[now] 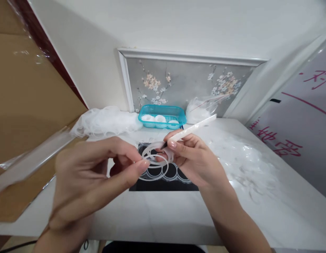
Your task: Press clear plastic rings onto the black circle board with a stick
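Note:
My left hand (99, 175) pinches a thin white ring (167, 168) between thumb and forefinger, in front of my chest. In my right hand (194, 153) is a slim white-handled tool with a dark pointed tip (197, 127), slanting up to the right; its exact kind is unclear. More translucent white rings (149, 149) overlap between the two hands, close to the tool's tip and the right fingers. Beneath them on the table lies a black mat (163, 187) bearing a row of joined clear rings (170, 171), partly covered by both hands.
Against the wall stands a blue plastic basket (163, 108) with a few white rolls inside. A heap of white rings (105, 121) lies left, a bagged bundle (198, 110) right of the basket, and a loose translucent pile (244, 161) at right. Cardboard (28, 88) borders the left side.

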`<state>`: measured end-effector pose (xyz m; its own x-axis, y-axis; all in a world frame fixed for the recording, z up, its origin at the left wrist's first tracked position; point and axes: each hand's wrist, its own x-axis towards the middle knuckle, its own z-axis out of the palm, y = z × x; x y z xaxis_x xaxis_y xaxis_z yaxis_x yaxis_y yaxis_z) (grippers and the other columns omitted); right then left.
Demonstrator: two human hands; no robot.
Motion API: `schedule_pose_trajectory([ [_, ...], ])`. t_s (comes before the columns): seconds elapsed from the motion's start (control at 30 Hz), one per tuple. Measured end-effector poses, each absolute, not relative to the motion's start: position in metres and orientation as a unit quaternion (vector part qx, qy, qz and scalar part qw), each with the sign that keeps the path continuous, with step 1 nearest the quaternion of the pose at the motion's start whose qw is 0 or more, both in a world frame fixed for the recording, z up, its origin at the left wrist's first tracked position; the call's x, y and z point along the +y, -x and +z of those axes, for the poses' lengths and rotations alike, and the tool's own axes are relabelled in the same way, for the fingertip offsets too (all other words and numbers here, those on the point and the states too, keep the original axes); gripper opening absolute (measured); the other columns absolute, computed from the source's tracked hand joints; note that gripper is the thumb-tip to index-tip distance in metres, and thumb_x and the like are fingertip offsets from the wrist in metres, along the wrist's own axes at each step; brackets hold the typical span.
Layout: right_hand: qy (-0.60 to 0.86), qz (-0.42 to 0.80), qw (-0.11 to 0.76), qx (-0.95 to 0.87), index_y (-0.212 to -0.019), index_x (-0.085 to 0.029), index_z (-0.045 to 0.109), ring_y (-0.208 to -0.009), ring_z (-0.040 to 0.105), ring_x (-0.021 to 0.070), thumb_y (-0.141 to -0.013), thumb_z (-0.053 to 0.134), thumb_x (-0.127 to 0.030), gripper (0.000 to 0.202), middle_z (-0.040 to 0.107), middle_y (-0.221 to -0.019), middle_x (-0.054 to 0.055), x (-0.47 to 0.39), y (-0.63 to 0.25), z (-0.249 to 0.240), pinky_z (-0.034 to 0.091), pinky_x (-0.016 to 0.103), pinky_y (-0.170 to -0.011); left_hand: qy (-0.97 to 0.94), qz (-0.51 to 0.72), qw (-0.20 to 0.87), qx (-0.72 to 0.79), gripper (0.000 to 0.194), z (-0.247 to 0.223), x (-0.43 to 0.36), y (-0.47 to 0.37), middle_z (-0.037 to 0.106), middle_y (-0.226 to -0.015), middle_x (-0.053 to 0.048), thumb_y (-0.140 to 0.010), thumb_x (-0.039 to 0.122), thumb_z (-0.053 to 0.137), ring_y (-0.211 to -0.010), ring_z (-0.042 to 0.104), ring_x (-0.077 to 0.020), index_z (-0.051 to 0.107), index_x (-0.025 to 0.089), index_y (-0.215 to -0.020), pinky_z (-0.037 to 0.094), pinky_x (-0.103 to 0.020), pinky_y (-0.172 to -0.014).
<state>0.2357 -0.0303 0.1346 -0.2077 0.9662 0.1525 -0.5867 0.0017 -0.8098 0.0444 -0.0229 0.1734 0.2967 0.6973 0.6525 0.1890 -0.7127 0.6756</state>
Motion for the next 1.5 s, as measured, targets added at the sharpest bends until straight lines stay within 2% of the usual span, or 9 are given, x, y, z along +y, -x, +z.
schedule_pose_trajectory([
  [0.17,0.211,0.718,0.549,-0.371,-0.082,-0.023,0.071,-0.065,0.073,0.0150,-0.079,0.077,-0.032,0.011,0.075,-0.083,-0.002,-0.040,-0.235,0.138,0.060,0.027,-0.066,-0.716,0.500,0.404,0.273,0.018,0.167,-0.016,-0.044,0.051,-0.044,0.008,-0.077,0.011,0.069,-0.031,0.037,-0.0040,0.061,0.022,-0.066,0.022,-0.015,-0.028],
  [0.33,0.159,0.757,0.542,-0.329,-0.084,-0.025,0.071,-0.067,0.073,0.0111,-0.083,0.072,-0.026,0.001,0.075,-0.083,-0.005,-0.041,-0.235,0.138,0.059,0.021,-0.067,-0.674,0.487,0.504,0.231,0.017,0.168,-0.012,-0.052,0.049,-0.037,0.009,-0.078,0.013,0.065,-0.025,0.032,-0.0025,0.057,0.020,-0.065,0.022,-0.012,-0.027],
  [0.47,0.148,0.761,0.538,-0.331,-0.086,-0.027,0.071,-0.068,0.074,0.0093,-0.087,0.069,-0.026,0.003,0.076,-0.086,-0.006,-0.039,-0.237,0.137,0.059,0.017,-0.067,-0.653,0.500,0.514,0.243,0.016,0.169,-0.013,-0.055,0.049,-0.037,0.009,-0.079,0.014,0.064,-0.024,0.030,-0.0020,0.056,0.020,-0.066,0.020,-0.011,-0.027],
  [0.53,0.175,0.739,0.550,-0.347,-0.086,-0.028,0.071,-0.066,0.073,0.0109,-0.084,0.071,-0.029,0.002,0.076,-0.087,-0.005,-0.039,-0.237,0.137,0.060,0.021,-0.065,-0.656,0.492,0.517,0.243,0.017,0.168,-0.012,-0.054,0.050,-0.037,0.009,-0.079,0.014,0.065,-0.024,0.033,-0.0026,0.056,0.020,-0.065,0.020,-0.011,-0.027],
  [0.67,0.230,0.696,0.566,-0.379,-0.088,-0.027,0.069,-0.069,0.074,0.0155,-0.081,0.074,-0.036,0.012,0.076,-0.092,-0.002,-0.040,-0.238,0.138,0.062,0.029,-0.067,-0.656,0.489,0.521,0.243,0.016,0.167,-0.011,-0.054,0.050,-0.037,0.009,-0.079,0.014,0.064,-0.024,0.034,-0.0028,0.057,0.020,-0.065,0.020,-0.011,-0.027],
  [0.87,0.209,0.709,0.585,-0.334,-0.085,-0.028,0.069,-0.067,0.072,0.0098,-0.084,0.070,-0.032,0.004,0.075,-0.090,-0.006,-0.039,-0.241,0.138,0.061,0.022,-0.069,-0.647,0.497,0.522,0.248,0.016,0.166,-0.016,-0.061,0.054,-0.039,0.009,-0.079,0.012,0.061,-0.023,0.033,-0.0029,0.056,0.020,-0.066,0.014,-0.012,-0.024],
  [1.13,0.285,0.620,0.613,-0.399,-0.089,-0.027,0.068,-0.070,0.072,0.0111,-0.086,0.069,-0.039,0.013,0.074,-0.094,-0.006,-0.041,-0.249,0.144,0.062,0.027,-0.070,-0.629,0.489,0.557,0.236,0.015,0.167,-0.019,-0.062,0.058,-0.042,0.008,-0.077,0.011,0.063,-0.025,0.043,-0.0036,0.057,0.019,-0.065,0.030,-0.009,-0.026],
  [1.37,0.315,0.597,0.610,-0.415,-0.088,-0.029,0.068,-0.077,0.073,0.0126,-0.087,0.066,-0.042,0.014,0.074,-0.094,-0.007,-0.046,-0.249,0.149,0.061,0.029,-0.070,-0.640,0.479,0.561,0.217,0.015,0.167,-0.017,-0.060,0.055,-0.039,0.009,-0.076,0.009,0.062,-0.025,0.044,-0.0040,0.059,0.019,-0.066,0.035,-0.010,-0.029],
  [1.5,0.318,0.586,0.607,-0.433,-0.085,-0.030,0.068,-0.087,0.074,0.0146,-0.087,0.065,-0.042,0.013,0.074,-0.092,-0.007,-0.046,-0.250,0.151,0.060,0.027,-0.069,-0.651,0.475,0.552,0.212,0.016,0.167,-0.019,-0.058,0.051,-0.038,0.009,-0.078,0.010,0.061,-0.025,0.041,-0.0048,0.056,0.019,-0.067,0.032,-0.012,-0.028],
])
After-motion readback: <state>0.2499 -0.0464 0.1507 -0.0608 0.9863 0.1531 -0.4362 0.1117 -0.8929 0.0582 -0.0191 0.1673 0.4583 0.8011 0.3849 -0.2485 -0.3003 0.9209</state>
